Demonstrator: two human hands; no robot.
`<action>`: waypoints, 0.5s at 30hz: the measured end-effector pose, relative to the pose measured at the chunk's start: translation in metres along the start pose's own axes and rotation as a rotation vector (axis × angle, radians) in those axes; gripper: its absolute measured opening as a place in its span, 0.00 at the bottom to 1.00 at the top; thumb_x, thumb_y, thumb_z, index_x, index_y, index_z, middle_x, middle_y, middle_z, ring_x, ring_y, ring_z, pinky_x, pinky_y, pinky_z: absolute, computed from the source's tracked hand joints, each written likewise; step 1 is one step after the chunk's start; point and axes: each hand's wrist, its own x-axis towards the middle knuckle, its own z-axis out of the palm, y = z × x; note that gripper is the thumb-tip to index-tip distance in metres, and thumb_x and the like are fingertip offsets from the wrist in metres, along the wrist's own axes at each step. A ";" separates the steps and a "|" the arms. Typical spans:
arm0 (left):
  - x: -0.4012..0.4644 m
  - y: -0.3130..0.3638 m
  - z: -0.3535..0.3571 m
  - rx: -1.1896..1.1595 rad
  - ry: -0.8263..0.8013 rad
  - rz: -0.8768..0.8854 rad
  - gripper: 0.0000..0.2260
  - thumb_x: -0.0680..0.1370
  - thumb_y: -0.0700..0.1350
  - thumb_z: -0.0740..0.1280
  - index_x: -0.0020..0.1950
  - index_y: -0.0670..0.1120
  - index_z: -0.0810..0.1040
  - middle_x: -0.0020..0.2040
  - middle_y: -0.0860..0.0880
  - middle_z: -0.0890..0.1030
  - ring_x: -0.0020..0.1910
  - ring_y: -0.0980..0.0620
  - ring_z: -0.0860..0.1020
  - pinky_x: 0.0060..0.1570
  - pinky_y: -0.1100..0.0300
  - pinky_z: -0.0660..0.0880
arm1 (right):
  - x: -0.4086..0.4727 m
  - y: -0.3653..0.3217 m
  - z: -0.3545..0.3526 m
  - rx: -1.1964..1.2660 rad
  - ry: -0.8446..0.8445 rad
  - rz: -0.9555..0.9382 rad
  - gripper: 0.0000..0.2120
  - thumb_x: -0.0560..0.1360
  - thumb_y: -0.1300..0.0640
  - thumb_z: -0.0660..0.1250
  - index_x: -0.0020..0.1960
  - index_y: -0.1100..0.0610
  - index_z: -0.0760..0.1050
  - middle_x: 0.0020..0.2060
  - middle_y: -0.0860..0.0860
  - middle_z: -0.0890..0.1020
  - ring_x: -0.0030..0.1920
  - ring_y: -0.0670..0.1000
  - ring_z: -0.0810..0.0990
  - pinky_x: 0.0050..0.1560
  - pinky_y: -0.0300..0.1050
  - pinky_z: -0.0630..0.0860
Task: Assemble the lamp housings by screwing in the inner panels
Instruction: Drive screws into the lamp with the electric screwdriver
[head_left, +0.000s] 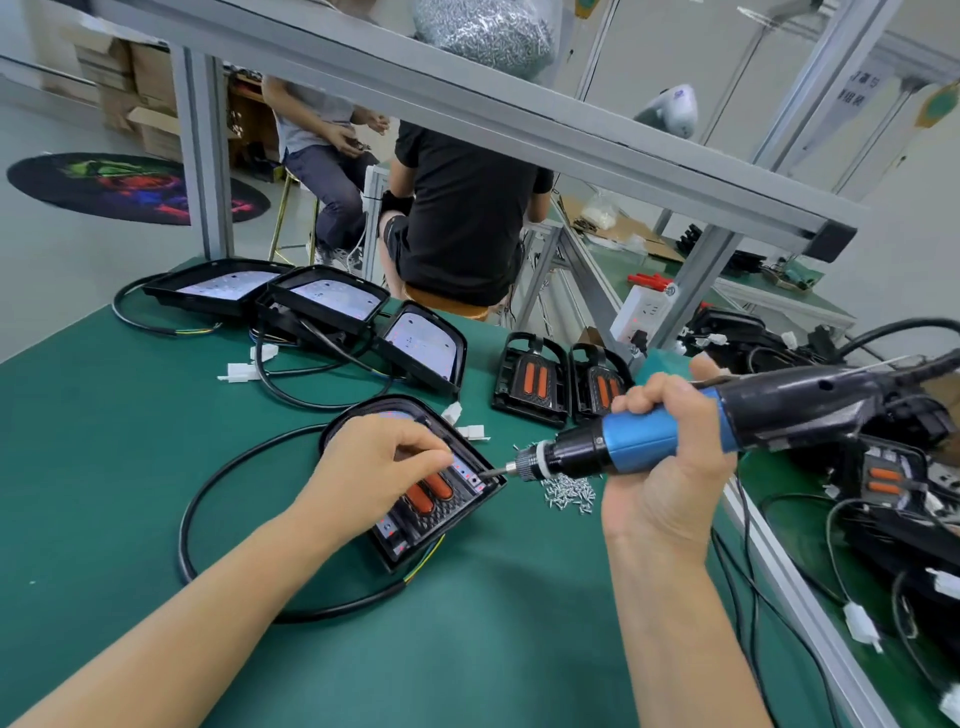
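The housing (415, 488) lies flat on the green mat (156, 441) in front of us, its inner panel (434, 501) seated inside. Our left hand (376, 462) presses down on it, fingertips pinched together over the panel, probably to steady a screw or keep the panel from shifting. Our right hand (670, 447) wraps fully round the driver (649, 441), bit angled into the housing's right corner. Loose screws (566, 491) sit just beside it, within easy reach. Bare panels (530, 379) wait nearby.
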 end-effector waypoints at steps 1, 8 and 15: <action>-0.001 -0.003 0.002 0.033 0.013 -0.007 0.09 0.75 0.42 0.70 0.36 0.51 0.82 0.31 0.54 0.83 0.27 0.57 0.80 0.34 0.70 0.72 | 0.000 0.004 -0.001 -0.015 -0.001 -0.006 0.13 0.66 0.65 0.64 0.50 0.55 0.70 0.27 0.48 0.73 0.29 0.47 0.72 0.35 0.39 0.73; 0.005 -0.004 0.016 0.344 0.058 0.242 0.03 0.74 0.43 0.71 0.41 0.48 0.83 0.33 0.57 0.77 0.39 0.53 0.76 0.44 0.53 0.74 | 0.002 0.020 0.000 -0.108 -0.046 -0.059 0.10 0.67 0.67 0.66 0.44 0.56 0.69 0.31 0.49 0.75 0.29 0.48 0.73 0.36 0.42 0.73; 0.015 -0.004 0.021 0.455 -0.039 0.267 0.06 0.77 0.46 0.67 0.45 0.48 0.83 0.46 0.52 0.80 0.48 0.50 0.74 0.52 0.53 0.69 | 0.005 0.027 -0.004 -0.168 -0.074 -0.089 0.10 0.69 0.67 0.66 0.44 0.55 0.71 0.31 0.47 0.76 0.30 0.48 0.74 0.39 0.42 0.73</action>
